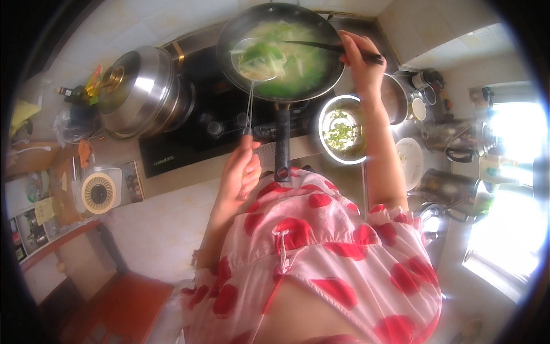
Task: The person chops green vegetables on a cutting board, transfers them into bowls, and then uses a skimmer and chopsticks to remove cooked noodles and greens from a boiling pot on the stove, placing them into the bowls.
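Observation:
My left hand (pixel 242 170) is closed round the handle of a wire-handled strainer ladle (pixel 250 103). Its bowl lies over the left part of a dark frying pan (pixel 225 56) and holds noodles and green leaves (pixel 261 56). In my right hand (pixel 364 56) are dark chopsticks (pixel 318 44), their tips above the pan's middle. Steam blurs the noodles, greens and pale broth in the pan. The pan's black handle (pixel 282 133) points towards my body. Right of it, a white-rimmed metal bowl (pixel 321 142) holds chopped greens (pixel 341 131).
The pan rests on a black cooktop (pixel 197 129). A large lidded steel pot (pixel 142 90) stands to its left. On the right are a steel pot (pixel 397 99), a white bowl (pixel 412 163) and metal kettles (pixel 447 189). A small round fan (pixel 101 193) sits at the left.

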